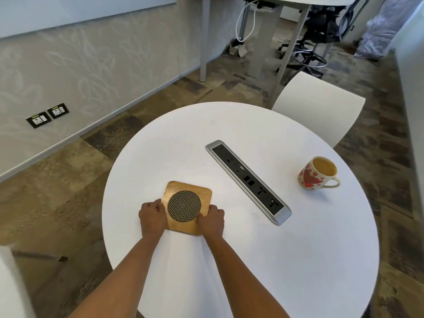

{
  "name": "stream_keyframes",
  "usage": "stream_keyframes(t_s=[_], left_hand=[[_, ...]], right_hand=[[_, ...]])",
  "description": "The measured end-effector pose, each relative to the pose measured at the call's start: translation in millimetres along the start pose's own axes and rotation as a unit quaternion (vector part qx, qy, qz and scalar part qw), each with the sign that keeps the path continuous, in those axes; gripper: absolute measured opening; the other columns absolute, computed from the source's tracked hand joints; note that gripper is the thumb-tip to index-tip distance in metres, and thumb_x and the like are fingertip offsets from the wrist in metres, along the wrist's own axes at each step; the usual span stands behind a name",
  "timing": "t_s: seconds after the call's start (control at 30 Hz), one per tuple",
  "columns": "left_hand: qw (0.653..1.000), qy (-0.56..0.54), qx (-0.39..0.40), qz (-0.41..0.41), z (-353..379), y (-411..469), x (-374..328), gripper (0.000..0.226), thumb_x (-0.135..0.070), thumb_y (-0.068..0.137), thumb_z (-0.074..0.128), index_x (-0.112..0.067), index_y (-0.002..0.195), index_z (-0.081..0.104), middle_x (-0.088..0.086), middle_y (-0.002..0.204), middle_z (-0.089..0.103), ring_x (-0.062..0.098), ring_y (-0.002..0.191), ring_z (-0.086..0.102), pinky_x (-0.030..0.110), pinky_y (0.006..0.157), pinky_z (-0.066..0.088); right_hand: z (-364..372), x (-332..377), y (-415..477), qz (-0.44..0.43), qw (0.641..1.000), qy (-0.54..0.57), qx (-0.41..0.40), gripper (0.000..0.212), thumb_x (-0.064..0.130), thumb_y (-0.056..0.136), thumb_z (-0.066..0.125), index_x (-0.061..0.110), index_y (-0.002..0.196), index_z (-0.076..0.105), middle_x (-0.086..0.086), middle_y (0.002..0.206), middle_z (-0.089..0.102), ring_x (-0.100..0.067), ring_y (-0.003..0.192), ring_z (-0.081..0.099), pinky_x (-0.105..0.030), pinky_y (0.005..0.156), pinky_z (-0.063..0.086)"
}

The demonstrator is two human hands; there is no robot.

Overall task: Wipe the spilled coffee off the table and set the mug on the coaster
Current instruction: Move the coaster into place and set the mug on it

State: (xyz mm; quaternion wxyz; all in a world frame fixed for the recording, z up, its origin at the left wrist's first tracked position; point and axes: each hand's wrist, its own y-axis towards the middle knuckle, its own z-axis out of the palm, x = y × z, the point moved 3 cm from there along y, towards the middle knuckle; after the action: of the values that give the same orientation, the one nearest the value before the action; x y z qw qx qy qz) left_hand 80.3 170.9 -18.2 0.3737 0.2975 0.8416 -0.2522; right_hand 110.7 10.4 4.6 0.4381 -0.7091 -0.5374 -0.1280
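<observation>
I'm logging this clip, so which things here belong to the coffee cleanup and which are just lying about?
Job: mug, holding coffee; coaster, gripped at its edges by left hand and right hand; table.
Lying about: socket panel in the table; white chair; wall sockets; office chair.

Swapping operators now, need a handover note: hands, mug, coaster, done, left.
Left grip holds the left edge of the square wooden coaster with a round woven centre; right grip holds its near right corner. It lies flat on the round white table.
The white mug with red hearts, full of a light brown drink, stands upright to the right, beyond the silver socket strip.
Done: no spill shows on the table. Left: set mug on coaster.
</observation>
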Motion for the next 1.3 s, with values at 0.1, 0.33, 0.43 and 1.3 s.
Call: stream_keyframes(t_s=[0.1,0.33,0.43,1.3], left_hand=[[0.999,-0.022,-0.011,-0.023,0,-3,-1,0.029,-0.009,0.091,0.045,0.001,0.109,0.065,0.027,0.116,0.052,0.038,0.114,0.047,0.039,0.097,0.034],[0.998,-0.056,-0.013,-0.036,7,-22,-13,0.031,-0.016,0.092,0.047,-0.002,0.114,0.063,0.022,0.121,0.051,0.037,0.117,0.044,0.041,0.1,0.034],[0.997,-0.069,-0.014,-0.021,12,-36,-22,0.03,-0.016,0.092,0.048,-0.002,0.114,0.063,0.021,0.119,0.052,0.036,0.116,0.044,0.039,0.098,0.034],[0.994,-0.044,0.098,-0.02,91,-182,-31,0.03,-0.019,0.093,0.046,-0.006,0.113,0.063,0.016,0.117,0.052,0.031,0.108,0.051,0.035,0.096,0.037]], right_hand=[[-2,0,0,0.016,1.0,0.023,0.003,0.046,0.022,0.088,0.056,0.007,0.13,0.045,-0.015,0.13,0.046,-0.031,0.116,0.052,-0.035,0.097,0.042],[-14,-12,-2,0.062,0.995,0.074,0.002,0.057,0.037,0.088,0.057,0.01,0.135,0.041,-0.014,0.135,0.045,-0.029,0.124,0.047,-0.039,0.107,0.035],[-23,-25,-5,0.084,0.992,0.098,-0.004,0.056,0.038,0.087,0.058,0.011,0.134,0.042,-0.014,0.135,0.046,-0.031,0.122,0.047,-0.039,0.107,0.035],[-120,-158,-47,0.153,0.976,0.112,-0.103,0.047,0.033,0.088,0.057,0.015,0.13,0.044,-0.016,0.134,0.043,-0.037,0.123,0.042,-0.039,0.101,0.037]])
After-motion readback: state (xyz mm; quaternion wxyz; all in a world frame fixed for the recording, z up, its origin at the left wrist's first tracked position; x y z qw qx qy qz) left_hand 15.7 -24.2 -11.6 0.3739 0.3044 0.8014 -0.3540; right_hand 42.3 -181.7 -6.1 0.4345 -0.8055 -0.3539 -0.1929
